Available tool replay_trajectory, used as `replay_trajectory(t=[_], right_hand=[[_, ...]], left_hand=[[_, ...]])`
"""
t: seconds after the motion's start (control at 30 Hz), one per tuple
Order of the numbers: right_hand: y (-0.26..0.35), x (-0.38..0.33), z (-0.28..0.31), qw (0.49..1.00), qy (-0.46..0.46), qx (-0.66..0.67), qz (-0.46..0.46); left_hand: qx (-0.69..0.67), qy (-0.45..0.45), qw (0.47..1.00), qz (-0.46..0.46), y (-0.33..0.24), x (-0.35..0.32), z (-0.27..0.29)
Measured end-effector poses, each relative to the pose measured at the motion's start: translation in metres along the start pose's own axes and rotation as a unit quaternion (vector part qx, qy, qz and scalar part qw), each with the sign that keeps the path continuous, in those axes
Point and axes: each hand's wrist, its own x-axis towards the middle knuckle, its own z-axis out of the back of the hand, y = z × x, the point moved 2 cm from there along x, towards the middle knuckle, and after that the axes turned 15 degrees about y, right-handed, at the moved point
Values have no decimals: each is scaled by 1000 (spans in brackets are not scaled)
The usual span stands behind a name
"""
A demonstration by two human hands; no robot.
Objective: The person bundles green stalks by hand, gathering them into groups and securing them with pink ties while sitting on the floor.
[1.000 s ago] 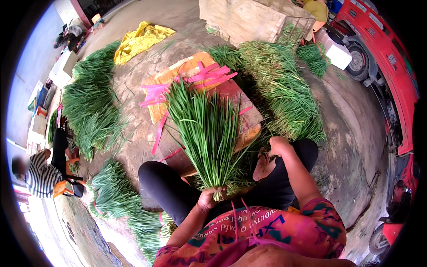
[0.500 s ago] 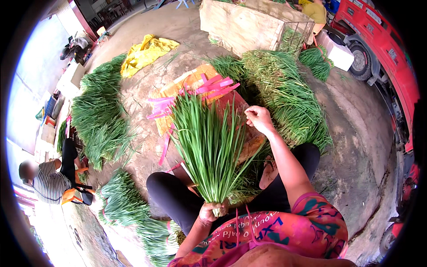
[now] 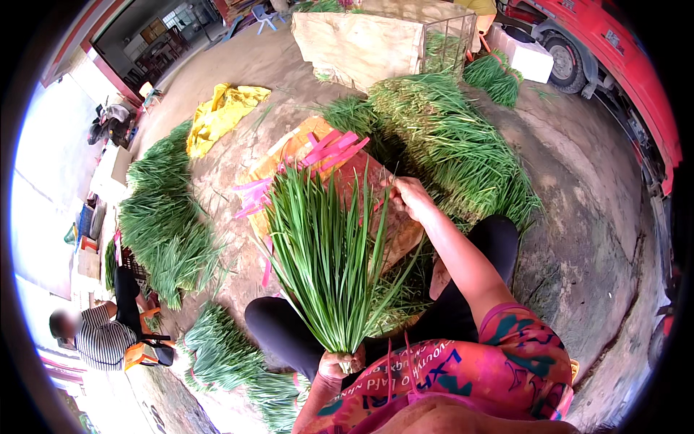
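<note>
A fanned bunch of long green garlic chives [image 3: 325,253] stands upright in front of me, leaf tips pointing away. My left hand [image 3: 341,364] is wrapped round its pale stem ends, close to my lap. At the right edge of the leaf tips, my right hand [image 3: 408,195] is closed with its fingertips pinched together; whatever they hold is too small to make out. Beyond the leaves, pink strips [image 3: 336,150] lie over a low surface with an orange cover [image 3: 293,145] and a reddish top [image 3: 397,228], partly hidden by the bunch.
A big heap of loose chives [image 3: 463,152] lies to the right, another heap [image 3: 163,224] to the left. Tied bundles [image 3: 224,347] rest at lower left, near a seated person in a striped shirt [image 3: 105,340]. Farther off are a yellow sack [image 3: 224,112], a covered crate [image 3: 354,50] and a red truck [image 3: 607,47].
My right hand has come leftward to the edge of the leaf tips, from slightly apart. The left hand keeps its hold on the chives. The whole view has shifted a little.
</note>
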Motion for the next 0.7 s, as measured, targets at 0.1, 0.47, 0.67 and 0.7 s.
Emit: replay_trajectory(t=[0.1,0.47,0.67,0.7], right_hand=[[-8,-1,2,989,98,82,-67],[-16,-16,10,976,142,165,10],[-19,-14,25,962,219,163,28],[-20,-13,26,966,210,148,33]], left_hand=[[1,3,1000,8,2,-1,4],[-21,-28,999,41,9,-8,14],[3,-27,998,61,9,-4,8],[31,-56,996,59,8,-4,5]])
